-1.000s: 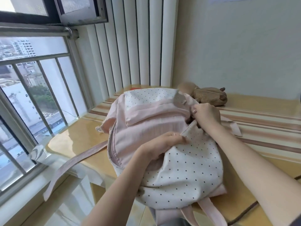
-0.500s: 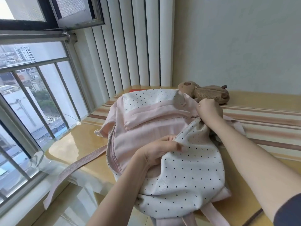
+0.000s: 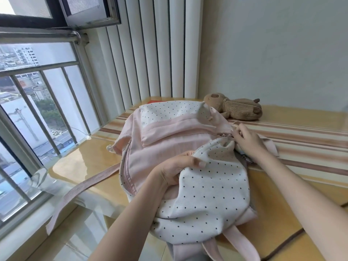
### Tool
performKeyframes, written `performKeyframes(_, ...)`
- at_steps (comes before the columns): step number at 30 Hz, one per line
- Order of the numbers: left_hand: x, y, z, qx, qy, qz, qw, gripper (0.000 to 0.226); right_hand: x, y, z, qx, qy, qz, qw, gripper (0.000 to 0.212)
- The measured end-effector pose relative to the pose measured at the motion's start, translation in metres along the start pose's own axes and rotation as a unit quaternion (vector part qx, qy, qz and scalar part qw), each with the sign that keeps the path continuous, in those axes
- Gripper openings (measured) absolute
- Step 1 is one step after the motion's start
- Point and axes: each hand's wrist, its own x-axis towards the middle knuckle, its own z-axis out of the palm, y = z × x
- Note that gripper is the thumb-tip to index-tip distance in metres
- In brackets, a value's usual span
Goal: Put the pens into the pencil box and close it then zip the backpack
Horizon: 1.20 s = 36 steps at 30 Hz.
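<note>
A pink backpack (image 3: 162,147) with white polka-dot panels lies on the wooden ledge (image 3: 79,162). My left hand (image 3: 177,168) grips the dotted fabric near the middle of the bag, holding it down. At the bag's right side, my right hand (image 3: 244,138) pinches the zipper pull with its metal ring (image 3: 234,126). The zipper track (image 3: 128,178) along the left edge looks closed. No pens and no pencil box are in view.
A brown plush toy (image 3: 237,108) lies behind the backpack against the wall. A pink strap (image 3: 79,187) trails off the ledge to the left. White vertical blinds (image 3: 150,53) and a barred window (image 3: 37,110) stand at the left. Striped matting (image 3: 301,146) covers the ledge at right.
My right hand has drawn the zipper pull further right and toward me along the bag's edge, closing more of the opening. My left hand has kept its grip on the dotted fabric.
</note>
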Motion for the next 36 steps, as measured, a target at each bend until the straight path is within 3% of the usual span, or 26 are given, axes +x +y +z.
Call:
performKeyframes(5,-0.006,0.000,0.019,0.020,-0.013,-0.019,1.000,0.010,-0.015,0.002,0.013,-0.155,0.034,-0.001,0.987,0.028)
performKeyframes(7,0.000,-0.003,0.032,0.211,0.032,0.010,0.977,0.020,-0.013,0.003,0.017,-0.152,0.022,0.010,0.988,0.029)
performKeyframes(10,0.009,-0.017,0.051,0.505,0.108,0.039,0.855,0.044,-0.021,0.011,0.010,-0.013,-0.022,0.007,1.000,0.031)
performKeyframes(13,0.006,-0.021,0.061,0.564,0.155,0.067,0.808,0.046,-0.046,0.020,-0.004,0.086,-0.044,0.003,0.995,0.035)
performKeyframes(18,0.008,-0.022,0.060,0.597,0.173,0.067,0.780,0.049,-0.057,0.023,-0.006,0.090,-0.025,-0.014,0.996,0.039)
performKeyframes(22,0.004,-0.024,0.065,0.626,0.200,0.088,0.749,0.050,-0.063,0.021,-0.002,0.024,-0.018,-0.014,0.999,0.044)
performKeyframes(26,0.005,-0.022,0.063,0.721,0.304,0.214,0.585,0.051,-0.071,0.025,-0.001,-0.059,0.007,-0.045,0.997,0.056)
performKeyframes(28,0.013,-0.023,0.054,0.754,0.292,0.203,0.553,0.064,-0.077,0.021,-0.004,-0.073,0.037,-0.082,0.993,0.058)
performKeyframes(30,0.020,-0.028,0.048,0.800,0.266,0.157,0.514,0.069,-0.085,0.014,-0.007,-0.074,0.014,-0.131,0.988,0.061)
performKeyframes(34,0.021,-0.019,0.057,0.834,0.197,0.056,0.512,0.084,-0.094,0.006,-0.015,-0.109,-0.076,-0.135,0.982,0.058)
performKeyframes(35,0.014,-0.012,0.062,0.817,0.202,0.051,0.538,0.077,-0.098,-0.002,-0.023,-0.102,-0.060,-0.123,0.985,0.064)
performKeyframes(36,0.009,-0.004,0.066,0.781,0.198,0.051,0.590,0.064,-0.099,-0.006,-0.030,-0.064,-0.015,-0.122,0.990,0.069)
